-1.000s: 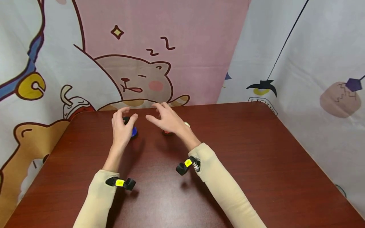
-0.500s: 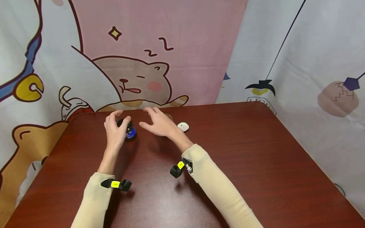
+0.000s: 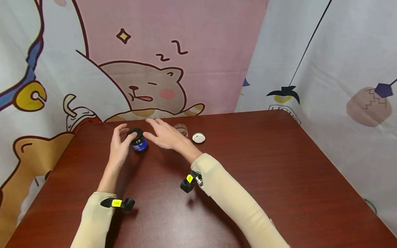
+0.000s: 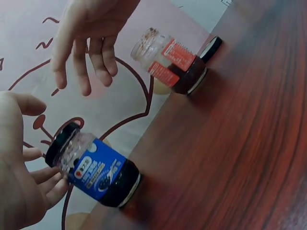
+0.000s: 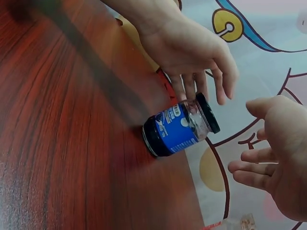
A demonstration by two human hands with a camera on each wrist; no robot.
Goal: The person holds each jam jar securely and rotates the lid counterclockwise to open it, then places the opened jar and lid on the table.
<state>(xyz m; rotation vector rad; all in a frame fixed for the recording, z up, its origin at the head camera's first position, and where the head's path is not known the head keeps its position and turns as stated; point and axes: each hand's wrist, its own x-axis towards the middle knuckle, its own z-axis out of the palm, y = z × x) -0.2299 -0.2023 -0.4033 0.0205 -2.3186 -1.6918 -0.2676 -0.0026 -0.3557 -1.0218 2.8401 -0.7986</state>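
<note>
A glass jar [image 3: 140, 145] with a black lid and a blue label stands upright near the table's far left edge, dark contents inside. Around its left side is my left hand [image 3: 119, 147]; the left wrist view shows the fingers [image 4: 53, 187] close behind the jar's neck and the thumb raised off the lid. Whether the fingers touch the glass, I cannot tell. My right hand [image 3: 165, 136] hovers just right of the jar with fingers spread, holding nothing. Behind it stands a lidless jar [image 4: 175, 62] with a red label and dark contents at the bottom.
A loose lid [image 3: 198, 138] lies inner side up to the right of the red-labelled jar. The brown table [image 3: 248, 165] extends to the right and toward me. A printed cartoon curtain [image 3: 211, 51] hangs behind the far edge.
Both hands have moved left, the right one nearing the blue-labelled jar. The red-labelled jar and the loose lid, mostly hidden behind the right arm earlier, now show more fully.
</note>
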